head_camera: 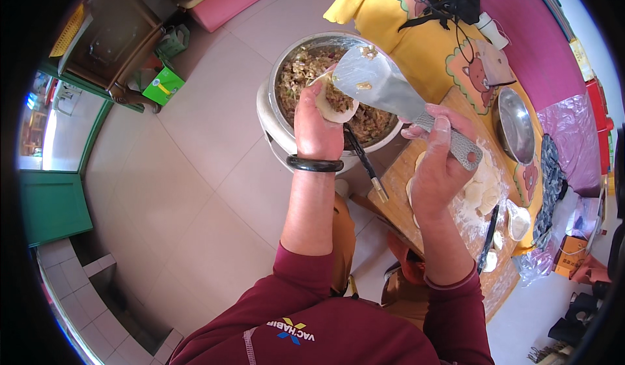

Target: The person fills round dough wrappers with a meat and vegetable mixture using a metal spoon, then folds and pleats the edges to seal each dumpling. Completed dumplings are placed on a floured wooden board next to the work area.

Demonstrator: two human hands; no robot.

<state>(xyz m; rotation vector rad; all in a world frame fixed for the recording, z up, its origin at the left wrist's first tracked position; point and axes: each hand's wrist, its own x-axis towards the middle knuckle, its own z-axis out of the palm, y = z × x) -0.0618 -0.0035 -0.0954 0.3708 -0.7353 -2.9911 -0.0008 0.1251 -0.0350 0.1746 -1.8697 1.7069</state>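
My left hand (320, 126), with a dark bangle at the wrist, holds a round dough wrapper (340, 114) with chopped filling on it. It is above a metal pot (282, 48) that holds a mass of chopped filling (302, 65). My right hand (442, 150) grips the patterned grey handle of a broad metal spatula (381, 79). The blade, with bits of filling on it, reaches over the pot and overlaps the wrapper's upper edge; whether they touch I cannot tell. Dark chopsticks (364, 155) lean out over the pot's near rim.
At the right is a floured wooden board (405, 170) with dough pieces (483, 189), a dark stick (489, 238) and a white scoop (518, 221). A steel bowl (515, 126) sits beyond on yellow cloth (410, 48). Left of the pot lies tiled floor, with a green box (163, 86) farther off.
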